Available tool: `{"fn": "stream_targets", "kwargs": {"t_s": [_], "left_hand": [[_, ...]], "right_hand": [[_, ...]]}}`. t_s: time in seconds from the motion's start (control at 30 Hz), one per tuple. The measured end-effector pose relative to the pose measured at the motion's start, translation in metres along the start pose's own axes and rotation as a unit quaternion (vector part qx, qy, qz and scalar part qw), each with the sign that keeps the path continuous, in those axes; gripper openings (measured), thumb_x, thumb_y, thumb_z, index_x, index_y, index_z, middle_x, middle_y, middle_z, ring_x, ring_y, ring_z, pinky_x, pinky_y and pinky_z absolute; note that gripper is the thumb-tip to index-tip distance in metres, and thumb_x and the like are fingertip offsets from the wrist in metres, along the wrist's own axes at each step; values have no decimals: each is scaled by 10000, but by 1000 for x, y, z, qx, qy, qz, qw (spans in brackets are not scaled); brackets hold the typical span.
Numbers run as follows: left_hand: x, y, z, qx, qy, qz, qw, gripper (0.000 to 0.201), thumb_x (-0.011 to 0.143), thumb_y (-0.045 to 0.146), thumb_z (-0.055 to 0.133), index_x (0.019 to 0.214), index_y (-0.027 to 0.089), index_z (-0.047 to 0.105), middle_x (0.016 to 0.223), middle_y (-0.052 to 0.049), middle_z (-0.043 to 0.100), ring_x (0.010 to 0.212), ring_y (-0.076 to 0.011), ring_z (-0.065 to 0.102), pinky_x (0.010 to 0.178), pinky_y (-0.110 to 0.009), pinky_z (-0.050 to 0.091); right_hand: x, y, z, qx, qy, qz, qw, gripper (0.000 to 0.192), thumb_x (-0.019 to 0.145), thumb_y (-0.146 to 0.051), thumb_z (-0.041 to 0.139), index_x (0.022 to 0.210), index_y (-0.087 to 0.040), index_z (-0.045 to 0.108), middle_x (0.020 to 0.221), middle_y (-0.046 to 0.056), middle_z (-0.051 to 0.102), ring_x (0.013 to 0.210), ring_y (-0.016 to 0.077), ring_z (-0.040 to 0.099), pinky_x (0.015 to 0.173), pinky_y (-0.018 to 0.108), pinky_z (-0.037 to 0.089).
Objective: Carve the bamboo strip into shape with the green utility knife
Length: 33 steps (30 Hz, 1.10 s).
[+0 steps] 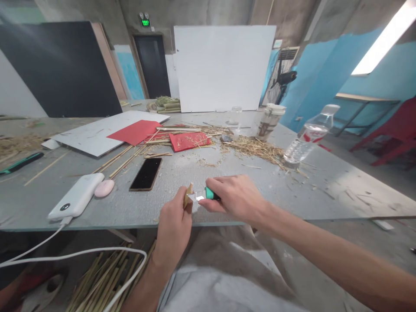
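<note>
Right at the table's (227, 173) near edge, the left hand (173, 223) pinches a small bamboo piece (188, 194), fingers closed on it. The right hand (235, 197) is clamped on a green-handled knife (204, 195), blade touching the piece; most of the handle is hidden in the fist. Toward the right edge, 1 clear water bottle (307, 136) holds a little water. At the far edge stands a lidded cup (269, 121), contents hard to make out. A phone (146, 173) lies beside.
</note>
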<state>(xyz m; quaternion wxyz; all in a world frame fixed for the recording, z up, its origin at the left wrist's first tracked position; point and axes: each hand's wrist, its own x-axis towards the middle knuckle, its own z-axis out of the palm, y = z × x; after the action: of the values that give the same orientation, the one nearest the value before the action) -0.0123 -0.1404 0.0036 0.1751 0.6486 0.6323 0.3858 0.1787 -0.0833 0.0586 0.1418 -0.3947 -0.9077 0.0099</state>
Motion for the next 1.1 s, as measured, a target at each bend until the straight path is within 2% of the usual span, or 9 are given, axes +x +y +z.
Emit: {"fn": "stream_targets", "kwargs": {"t_s": [0.17, 0.27, 0.4, 0.7, 0.97, 1.1], "left_hand": [[-1, 4, 2, 96, 4, -21, 995, 142, 972, 155, 439, 999, 233, 554, 694, -10, 589, 668, -232, 606, 642, -292, 285], [-1, 7, 5, 169, -29, -30, 985, 157, 1023, 139, 437, 1034, 223, 570, 777, -53, 698, 773, -266, 709, 660, -307, 299], [3, 10, 13, 225, -72, -36, 971, 175, 1079, 143, 431, 1067, 210, 592, 885, -94, 786, 869, -283, 769, 668, -321, 305], [13, 15, 26, 266, -93, -47, 958, 178, 1116, 232, 449, 1110, 204, 625, 907, -124, 811, 850, -300, 794, 612, -324, 252], [12, 17, 29, 286, -87, -57, 953, 188, 1108, 207, 430, 1141, 208, 615, 927, -129, 812, 877, -293, 802, 614, -306, 314], [13, 17, 30, 290, -87, -57, 951, 178, 1104, 209, 438, 1137, 205, 613, 932, -136, 809, 885, -308, 802, 615, -309, 327]], "right_hand": [[0, 4, 1, -2, -8, 2, 1000, 801, 1027, -834, 35, 839, -238, 536, 734, 14, 591, 597, 147, 272, 589, 358, 112], [0, 11, 4, -5, -12, 8, 1000, 835, 1015, -841, 5, 825, -235, 547, 728, 23, 597, 585, 147, 259, 598, 360, 106], [-1, 23, 13, -2, -18, 22, 1000, 819, 1020, -847, 60, 792, -234, 551, 688, 17, 574, 567, 143, 219, 602, 356, 99], [-8, 47, 49, 32, 5, 28, 999, 851, 1011, -860, 54, 827, -226, 592, 685, 27, 579, 573, 153, 345, 583, 326, 154], [-9, 47, 50, 40, 29, 28, 998, 807, 1024, -851, 130, 832, -225, 602, 671, 9, 537, 582, 150, 329, 586, 324, 151], [-9, 45, 50, 34, 35, 32, 998, 806, 1027, -840, 109, 830, -227, 593, 674, 12, 535, 586, 151, 315, 587, 326, 140]]}}
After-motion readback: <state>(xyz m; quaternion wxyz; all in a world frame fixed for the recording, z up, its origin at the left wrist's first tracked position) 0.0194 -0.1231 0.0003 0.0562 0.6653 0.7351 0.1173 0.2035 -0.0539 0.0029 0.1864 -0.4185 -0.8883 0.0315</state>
